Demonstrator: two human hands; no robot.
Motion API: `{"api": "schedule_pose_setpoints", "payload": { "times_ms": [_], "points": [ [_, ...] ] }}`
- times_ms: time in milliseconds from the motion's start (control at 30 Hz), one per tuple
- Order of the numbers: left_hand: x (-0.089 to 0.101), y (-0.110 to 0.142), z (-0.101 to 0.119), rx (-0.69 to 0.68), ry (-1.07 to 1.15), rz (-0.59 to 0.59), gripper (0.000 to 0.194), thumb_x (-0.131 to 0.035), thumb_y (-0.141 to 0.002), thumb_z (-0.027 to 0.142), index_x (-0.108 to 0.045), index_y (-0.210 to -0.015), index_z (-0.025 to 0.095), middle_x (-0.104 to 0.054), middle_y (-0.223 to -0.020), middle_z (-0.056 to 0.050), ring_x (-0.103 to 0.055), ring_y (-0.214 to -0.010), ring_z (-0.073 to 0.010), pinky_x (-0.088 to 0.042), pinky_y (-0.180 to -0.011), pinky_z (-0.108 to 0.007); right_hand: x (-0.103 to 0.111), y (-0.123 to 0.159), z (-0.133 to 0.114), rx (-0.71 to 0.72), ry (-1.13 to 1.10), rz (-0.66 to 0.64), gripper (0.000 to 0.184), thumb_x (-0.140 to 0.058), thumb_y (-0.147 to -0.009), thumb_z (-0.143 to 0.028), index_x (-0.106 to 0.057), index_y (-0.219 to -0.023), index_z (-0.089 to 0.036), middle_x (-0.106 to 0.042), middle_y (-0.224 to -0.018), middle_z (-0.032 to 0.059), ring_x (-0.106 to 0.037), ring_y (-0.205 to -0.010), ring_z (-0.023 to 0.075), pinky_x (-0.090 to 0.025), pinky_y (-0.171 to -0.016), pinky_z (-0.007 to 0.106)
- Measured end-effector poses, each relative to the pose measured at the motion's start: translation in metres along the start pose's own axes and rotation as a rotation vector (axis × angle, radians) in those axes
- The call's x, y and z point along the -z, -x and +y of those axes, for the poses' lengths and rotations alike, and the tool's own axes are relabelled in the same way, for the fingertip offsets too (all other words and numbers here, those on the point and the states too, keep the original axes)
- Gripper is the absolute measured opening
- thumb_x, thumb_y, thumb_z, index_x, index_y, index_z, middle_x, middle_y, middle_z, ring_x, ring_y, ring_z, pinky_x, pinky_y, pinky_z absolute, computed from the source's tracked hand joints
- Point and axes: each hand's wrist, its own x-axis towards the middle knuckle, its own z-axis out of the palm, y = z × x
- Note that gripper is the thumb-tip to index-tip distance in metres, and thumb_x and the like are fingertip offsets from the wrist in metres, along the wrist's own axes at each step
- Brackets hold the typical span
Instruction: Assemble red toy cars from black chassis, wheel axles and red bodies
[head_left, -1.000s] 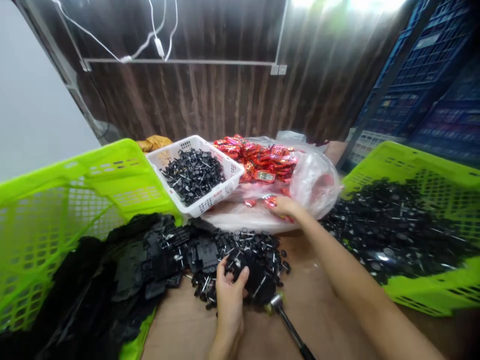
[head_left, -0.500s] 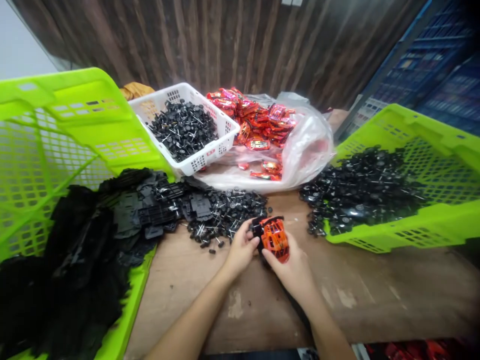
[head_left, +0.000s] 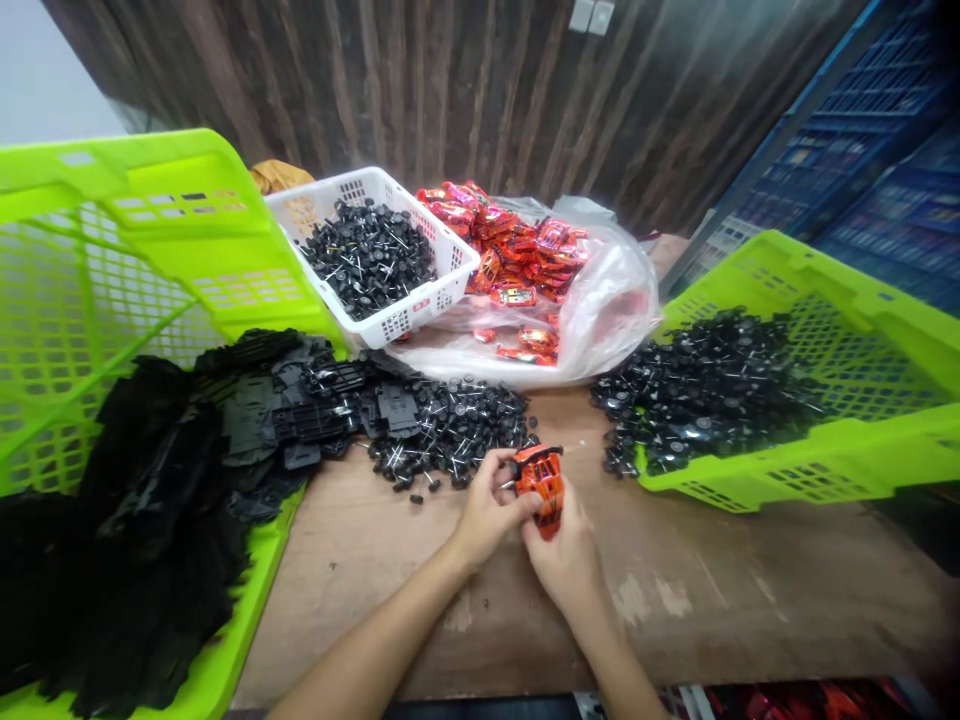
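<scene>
Both hands hold one orange-red toy car (head_left: 543, 484) above the front middle of the table. My left hand (head_left: 491, 510) grips its left side, thumb over the shell. Around its right and lower side my right hand (head_left: 564, 530) is closed. A black part shows along the car's far end; its underside is hidden. Just beyond my left hand lies a pile of black wheels on metal axles (head_left: 457, 425). Flat black chassis plates (head_left: 300, 400) are heaped to its left.
A white basket (head_left: 360, 335) of wheel axles stands at the back. Beside it, a clear plastic bag (head_left: 626, 320) holds shiny red car shells (head_left: 517, 245). Green crates flank the table: the left crate (head_left: 187, 190) with black plates, the right crate (head_left: 750, 490) with black wheeled parts.
The toy car has turned more upright in my hands. My left thumb has moved right, onto the orange shell. The camera view has shifted slightly.
</scene>
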Motion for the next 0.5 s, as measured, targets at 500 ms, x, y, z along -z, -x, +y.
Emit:
{"api": "schedule_pose_setpoints", "payload": {
  "times_ms": [500],
  "points": [
    [-0.025,0.048,0.033,0.006,-0.132,-0.138,0.048,-0.086,-0.053,0.022,-0.046,-0.079,0.017,-0.058,-0.065,0.006,-0.056,-0.053,-0.0070,-0.045,-0.051,-0.017,0.060,0.000,-0.013,-0.072,-0.931,-0.364,0.033,-0.063,-0.081,-0.040,-0.055,-0.107,-0.021,-0.065,-0.092,0.0038,-0.063,-0.077,0.0161,-0.051,-0.069,0.025]
  ]
}}
